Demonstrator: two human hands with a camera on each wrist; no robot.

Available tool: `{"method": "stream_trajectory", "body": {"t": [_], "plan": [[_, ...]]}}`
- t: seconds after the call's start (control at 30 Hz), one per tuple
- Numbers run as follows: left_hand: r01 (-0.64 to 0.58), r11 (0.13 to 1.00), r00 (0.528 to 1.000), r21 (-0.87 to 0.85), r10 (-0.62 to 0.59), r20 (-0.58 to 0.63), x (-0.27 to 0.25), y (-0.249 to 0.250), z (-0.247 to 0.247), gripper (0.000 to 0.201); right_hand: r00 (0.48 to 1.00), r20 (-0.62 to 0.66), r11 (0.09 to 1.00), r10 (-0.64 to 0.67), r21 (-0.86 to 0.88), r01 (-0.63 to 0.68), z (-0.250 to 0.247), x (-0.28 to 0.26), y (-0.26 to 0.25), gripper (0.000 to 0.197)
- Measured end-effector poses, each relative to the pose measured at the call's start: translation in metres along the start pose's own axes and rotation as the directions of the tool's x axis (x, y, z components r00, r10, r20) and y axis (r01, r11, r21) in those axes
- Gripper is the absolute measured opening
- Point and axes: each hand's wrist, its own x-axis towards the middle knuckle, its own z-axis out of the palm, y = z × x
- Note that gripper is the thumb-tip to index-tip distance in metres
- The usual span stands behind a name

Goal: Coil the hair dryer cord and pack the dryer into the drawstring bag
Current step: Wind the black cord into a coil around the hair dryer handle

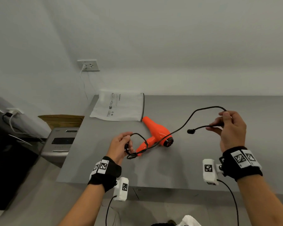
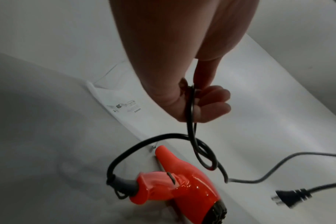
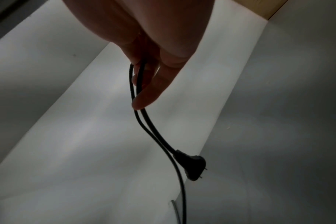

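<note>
left hand fingers curled round looped black cord just beside orange hair dryer handle, right hand pinching cord near dangling plug, dryer lying on grey table, white drawstring bag flat beyond nozzle

A plain, bare indoor workroom, more like a lab or test space than a home. A grey table stands against an unadorned white wall with a power outlet and a white cable plugged in. Left of the table sit a grey machine and a cardboard box.
</note>
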Motion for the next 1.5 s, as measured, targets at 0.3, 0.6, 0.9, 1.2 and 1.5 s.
{"method": "stream_trajectory", "body": {"t": [0.3,0.6,0.9,1.2,1.5], "plan": [[-0.093,0.992,0.966,-0.084,0.110,0.233,-0.029,0.033,0.028,0.043,0.946,0.316,0.982,-0.068,0.191,0.007,0.050,-0.044,-0.037,0.019],[-0.189,0.931,0.920,0.313,0.056,0.388,-0.026,0.013,0.056,0.064,0.883,0.436,0.967,0.171,0.100,-0.236,0.091,-0.081,0.022,0.022],[-0.550,0.227,0.804,0.804,0.405,0.436,-0.020,0.033,0.042,0.044,0.904,0.403,0.809,-0.146,-0.476,0.343,0.076,-0.060,0.041,0.029],[-0.695,0.575,0.719,0.432,0.563,0.408,-0.051,0.057,0.083,0.061,0.616,0.761,0.802,0.201,-0.489,0.343,0.113,-0.073,0.015,0.016],[-0.452,0.743,0.868,0.493,0.239,0.436,-0.032,-0.022,0.077,0.066,0.779,0.602,0.974,0.177,0.005,-0.225,0.113,-0.029,-0.019,0.024]]}}
